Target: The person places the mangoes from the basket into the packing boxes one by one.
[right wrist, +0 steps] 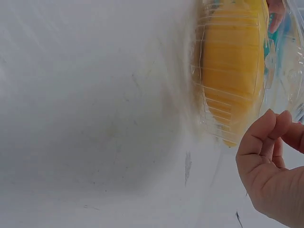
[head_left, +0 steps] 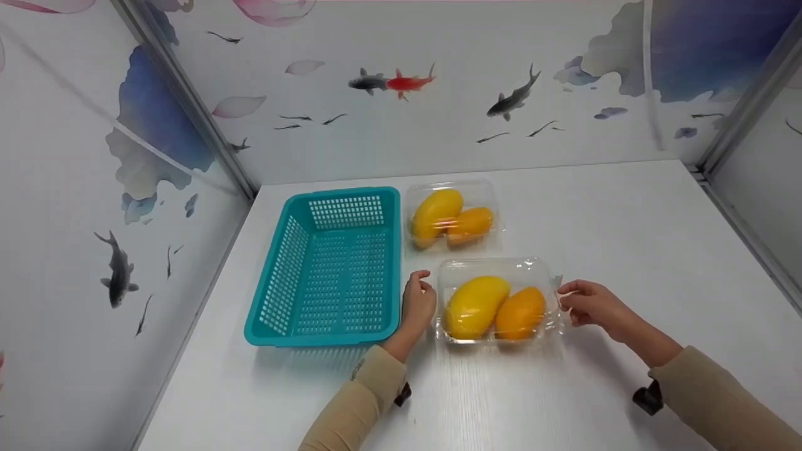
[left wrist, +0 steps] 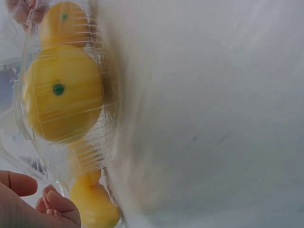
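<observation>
A clear plastic clamshell box (head_left: 495, 268) sits on the white table between both hands. It holds a large yellow mango (head_left: 477, 307) and a smaller orange one (head_left: 521, 313). My left hand (head_left: 418, 304) stands at the box's left side, fingers loosely bent, between it and the teal basket. In the left wrist view, that hand's thumb and fingers (left wrist: 61, 206) are apart with nothing between them. At the box's right edge is my right hand (head_left: 592, 304), its bent fingertips close by the rim. The right wrist view has these fingers (right wrist: 254, 147) beside the box corner.
A teal plastic basket (head_left: 322, 341) with perforated walls stands left of the left hand. Behind the near box is a second clear box (head_left: 482, 188), also with two mangoes (head_left: 438, 213). White panels printed with fish (head_left: 514, 97) and petals enclose the table at the back and sides.
</observation>
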Available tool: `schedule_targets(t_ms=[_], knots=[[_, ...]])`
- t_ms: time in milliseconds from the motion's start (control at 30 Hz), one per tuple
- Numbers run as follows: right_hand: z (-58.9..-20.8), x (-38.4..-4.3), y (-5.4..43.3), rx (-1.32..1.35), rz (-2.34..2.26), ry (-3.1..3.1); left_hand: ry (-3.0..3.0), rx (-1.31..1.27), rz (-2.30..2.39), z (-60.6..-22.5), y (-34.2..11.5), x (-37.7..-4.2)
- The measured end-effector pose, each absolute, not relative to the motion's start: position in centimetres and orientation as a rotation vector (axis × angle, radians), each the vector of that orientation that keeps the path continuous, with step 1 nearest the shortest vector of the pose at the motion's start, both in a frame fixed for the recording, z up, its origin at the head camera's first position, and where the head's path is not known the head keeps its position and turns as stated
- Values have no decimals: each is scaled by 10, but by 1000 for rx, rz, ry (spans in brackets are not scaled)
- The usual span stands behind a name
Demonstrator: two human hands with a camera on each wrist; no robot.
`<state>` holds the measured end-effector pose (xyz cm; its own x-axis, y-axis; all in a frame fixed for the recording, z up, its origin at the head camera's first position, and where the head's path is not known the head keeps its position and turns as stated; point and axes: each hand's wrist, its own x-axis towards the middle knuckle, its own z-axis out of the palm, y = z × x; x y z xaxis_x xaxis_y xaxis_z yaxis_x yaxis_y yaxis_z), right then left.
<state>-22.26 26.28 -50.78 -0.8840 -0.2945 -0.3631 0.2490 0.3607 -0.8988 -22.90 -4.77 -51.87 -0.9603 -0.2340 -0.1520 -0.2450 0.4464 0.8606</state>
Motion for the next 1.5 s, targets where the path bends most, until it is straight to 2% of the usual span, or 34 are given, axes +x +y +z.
schedule_targets(t_ms=[633, 1033, 1500], knots=[[-505, -211, 262, -16, -1267, 2114, 2529, -216, 1352, -518, -56, -208], [-513, -208, 263, -84, -1407, 1862, 2229, -101, 1174, -506, -69, -197], [-514, -208, 260, -67, -1502, 1767, 1918, -136, 1500, -507, -68, -196]])
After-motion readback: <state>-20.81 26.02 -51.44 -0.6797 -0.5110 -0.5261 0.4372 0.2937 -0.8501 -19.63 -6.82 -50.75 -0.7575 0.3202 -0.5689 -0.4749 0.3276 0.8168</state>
